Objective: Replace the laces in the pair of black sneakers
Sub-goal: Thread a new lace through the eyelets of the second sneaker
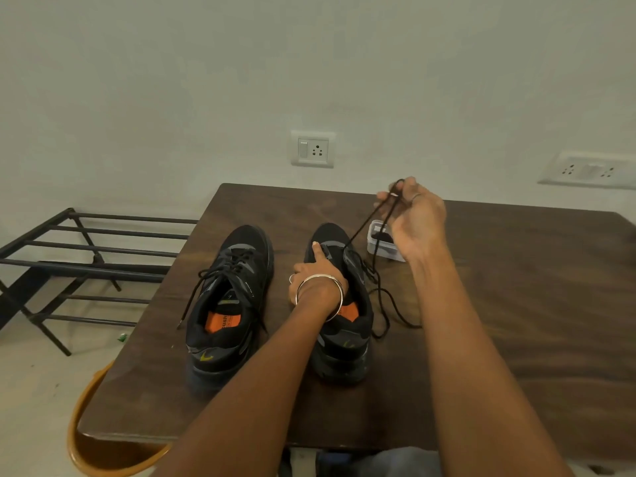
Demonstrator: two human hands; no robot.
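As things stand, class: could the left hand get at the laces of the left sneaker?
Probably yes: the left hand rests on the right sneaker, and the left sneaker's laces lie beside it, uncovered.

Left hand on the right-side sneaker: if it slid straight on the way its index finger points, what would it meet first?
Probably the toe of the black right-side sneaker under the left hand, then bare dark wooden table; depth is uncertain.
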